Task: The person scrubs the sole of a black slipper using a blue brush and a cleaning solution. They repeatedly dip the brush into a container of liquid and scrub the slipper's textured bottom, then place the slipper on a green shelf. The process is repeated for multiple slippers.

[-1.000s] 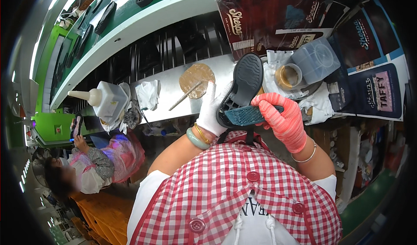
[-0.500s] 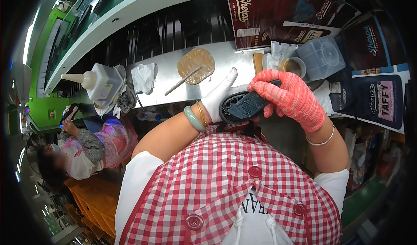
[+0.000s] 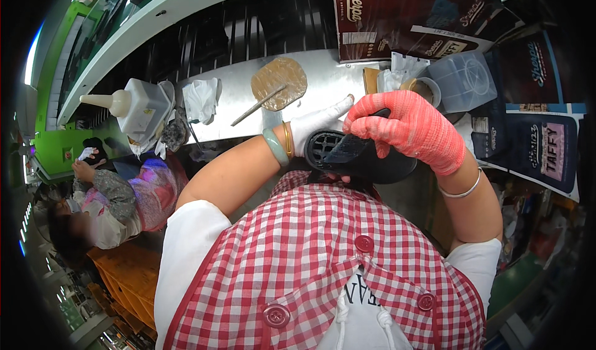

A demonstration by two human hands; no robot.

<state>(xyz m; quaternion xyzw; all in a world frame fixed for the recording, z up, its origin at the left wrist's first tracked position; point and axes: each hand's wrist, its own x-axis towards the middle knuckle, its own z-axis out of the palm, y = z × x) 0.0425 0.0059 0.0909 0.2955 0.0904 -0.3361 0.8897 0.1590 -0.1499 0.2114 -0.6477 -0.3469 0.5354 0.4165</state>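
My left hand (image 3: 304,127), in a white glove, holds a black shoe sole (image 3: 391,168) from its left end, thumb stretched out along the far side and most fingers hidden beneath. That end shows an open grid of hollows. My right hand (image 3: 413,129), in a coral-red knitted glove, pinches a thin dark textured sole piece (image 3: 349,144) between thumb and fingers. One end of this piece rests over the grid; the rest bends up toward my right fingers. Whether the two are joined is unclear. Both are close in front of my checked apron (image 3: 316,226).
On the metal bench (image 3: 242,70) lie a stick (image 3: 257,106) on a round brown pad (image 3: 288,80), and crumpled white paper (image 3: 202,100). A white squeeze bottle (image 3: 139,111) stands left. At right are a clear plastic tub (image 3: 462,83) and printed boxes (image 3: 540,145). A co-worker (image 3: 118,195) sits left.
My right hand has shifted slightly right and nearer, its fingers lifting and bending the textured piece. More of the black sole now shows under my right hand, and the grid end is more exposed.
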